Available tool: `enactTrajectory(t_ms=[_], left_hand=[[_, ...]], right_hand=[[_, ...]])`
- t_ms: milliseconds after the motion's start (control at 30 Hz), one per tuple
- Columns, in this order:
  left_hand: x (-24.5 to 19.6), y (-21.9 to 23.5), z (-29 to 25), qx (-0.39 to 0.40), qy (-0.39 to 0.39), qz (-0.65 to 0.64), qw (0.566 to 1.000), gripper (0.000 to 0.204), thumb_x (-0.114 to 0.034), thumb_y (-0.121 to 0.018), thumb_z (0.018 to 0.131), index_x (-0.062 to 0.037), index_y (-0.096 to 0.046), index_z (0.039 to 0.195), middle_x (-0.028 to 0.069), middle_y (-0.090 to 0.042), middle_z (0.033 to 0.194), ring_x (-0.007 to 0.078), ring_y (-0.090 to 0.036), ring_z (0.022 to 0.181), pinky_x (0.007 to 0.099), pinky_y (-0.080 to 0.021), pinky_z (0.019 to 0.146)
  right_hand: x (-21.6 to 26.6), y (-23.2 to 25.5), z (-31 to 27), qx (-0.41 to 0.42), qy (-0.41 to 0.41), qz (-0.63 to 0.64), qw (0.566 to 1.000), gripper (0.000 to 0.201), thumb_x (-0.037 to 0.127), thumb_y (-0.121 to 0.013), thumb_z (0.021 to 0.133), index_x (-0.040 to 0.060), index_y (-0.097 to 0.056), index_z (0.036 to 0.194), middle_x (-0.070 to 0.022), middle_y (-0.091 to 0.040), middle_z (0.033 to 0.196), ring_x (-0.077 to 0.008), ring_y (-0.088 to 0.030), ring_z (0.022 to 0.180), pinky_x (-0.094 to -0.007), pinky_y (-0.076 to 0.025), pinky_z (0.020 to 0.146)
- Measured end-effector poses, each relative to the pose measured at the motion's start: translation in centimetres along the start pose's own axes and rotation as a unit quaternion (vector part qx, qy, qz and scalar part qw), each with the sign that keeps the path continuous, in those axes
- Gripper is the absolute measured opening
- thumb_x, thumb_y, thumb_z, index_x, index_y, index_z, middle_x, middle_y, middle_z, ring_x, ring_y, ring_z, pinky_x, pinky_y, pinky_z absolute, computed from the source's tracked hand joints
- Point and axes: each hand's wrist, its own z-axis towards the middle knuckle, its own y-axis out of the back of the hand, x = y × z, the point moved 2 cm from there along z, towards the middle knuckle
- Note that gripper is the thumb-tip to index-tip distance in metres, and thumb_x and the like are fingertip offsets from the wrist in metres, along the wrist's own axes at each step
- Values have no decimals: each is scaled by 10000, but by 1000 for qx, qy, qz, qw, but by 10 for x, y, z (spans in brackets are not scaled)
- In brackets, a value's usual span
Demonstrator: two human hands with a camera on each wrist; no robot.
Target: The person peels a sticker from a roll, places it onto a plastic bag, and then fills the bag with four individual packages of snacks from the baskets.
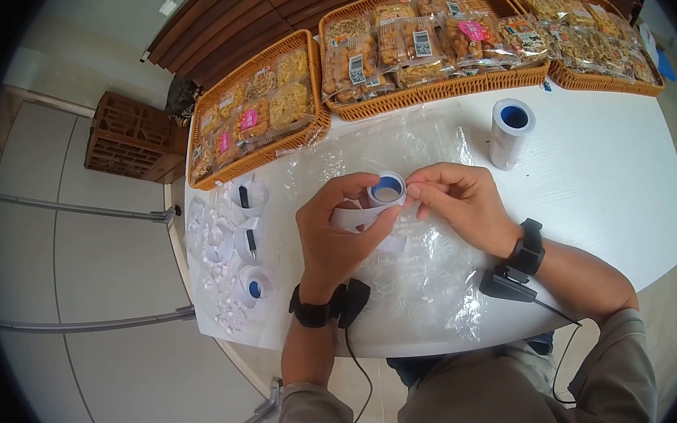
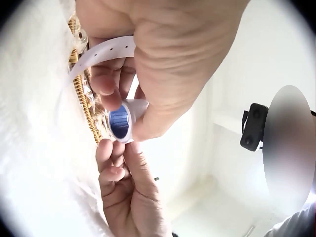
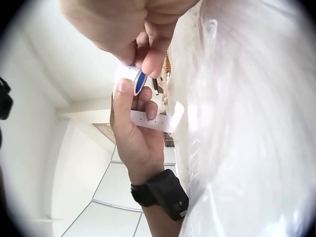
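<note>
The left hand point(image 1: 336, 231) curls round a small paper roll point(image 1: 387, 189), thumb and fingers clamped on its white, smooth wall. The roll is a short cylinder with a ribbed blue core, held above the counter point(image 1: 606, 174). A thin white strip point(image 2: 111, 49), marked with small dark dots, loops out past the left fingers. The right hand point(image 1: 465, 205) has its thumb and forefinger drawn together, pinching the roll's side.

Its pinching fingertips partly cover the edge of the roll, so whether they have a loose end is too small to tell. The left palm hides part of the strip, and the writing on the snack packets point(image 1: 421, 42) is unreadable.

Beneath the hands, a clear, wrinkled plastic sheet point(image 1: 439, 283) throws back glare from the glossy white counter. A larger white roll point(image 1: 508, 138), also blue-cored, stands beyond the right hand. To the left lie curled white paper pieces and scraps point(image 1: 218, 253), with dark slim objects point(image 1: 250, 244) among them. Three woven wicker baskets point(image 1: 440, 90) of clear-wrapped packets line the far edge; a carved brown box point(image 1: 127, 133) sits past the left one.
</note>
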Motion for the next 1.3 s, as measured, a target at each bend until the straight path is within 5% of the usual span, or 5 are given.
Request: enactTrajectory(t_ms=[300,900,1300], left_hand=[[-10,-5,1,-64,-177,152,970,445,-2,-859,666,-54,-689,1074,59,-674,902,139,-631,727,261,-535,668],[-7,-6,0,9,-174,99,980,400,-19,-893,641,-59,-694,986,82,-670,951,197,-679,830,300,-549,711],[0,0,-3,-22,-177,1,984,444,58,-892,622,-30,-673,999,117,-644,1067,183,-684,934,268,-576,819]], right_hand=[[0,-6,1,-2,-31,9,999,289,98,-698,940,-35,-685,1197,-97,-746,1018,-100,-677,884,-238,-566,790],[-1,-1,2,-1,-56,22,998,210,57,-681,939,-71,-710,1103,-116,-746,956,-107,-696,833,-229,-589,755],[3,2,5,48,-154,239,958,242,79,-689,936,-47,-691,1142,-165,-715,1105,-212,-702,1010,-340,-602,904]])
